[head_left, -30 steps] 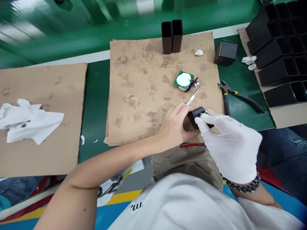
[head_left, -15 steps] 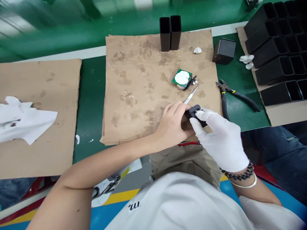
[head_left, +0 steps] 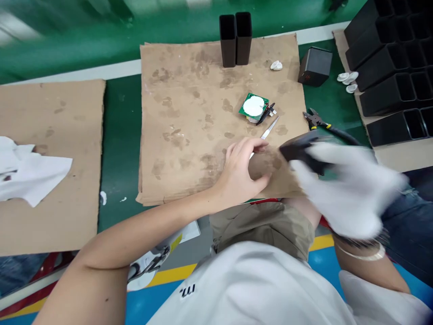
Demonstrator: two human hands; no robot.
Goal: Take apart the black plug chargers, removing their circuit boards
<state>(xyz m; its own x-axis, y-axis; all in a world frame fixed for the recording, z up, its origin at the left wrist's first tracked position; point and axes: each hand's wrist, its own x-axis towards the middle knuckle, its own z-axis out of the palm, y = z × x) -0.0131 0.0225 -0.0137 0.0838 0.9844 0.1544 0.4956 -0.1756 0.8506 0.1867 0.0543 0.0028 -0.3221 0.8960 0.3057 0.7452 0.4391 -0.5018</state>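
Observation:
My bare left hand [head_left: 241,169] rests on the stained cardboard sheet [head_left: 189,113], fingers loosely curled and apart, with nothing in it. My gloved right hand [head_left: 345,185] is smeared by motion to the right and carries a small black casing [head_left: 297,149] over the cardboard's right edge. Tweezers [head_left: 269,128] lie just beyond my left fingers. A green circuit board with a white disc [head_left: 253,107] sits further back.
Two upright black tubes [head_left: 236,38] stand at the cardboard's far edge. A black cube [head_left: 315,66], white caps [head_left: 347,77], pliers [head_left: 324,126] and a stack of black housings [head_left: 395,67] are at the right. A white cloth [head_left: 30,171] lies on cardboard at the left.
My right hand has pulled the black casing out of my left hand and swung it to the right. My left hand stayed in place and now holds nothing.

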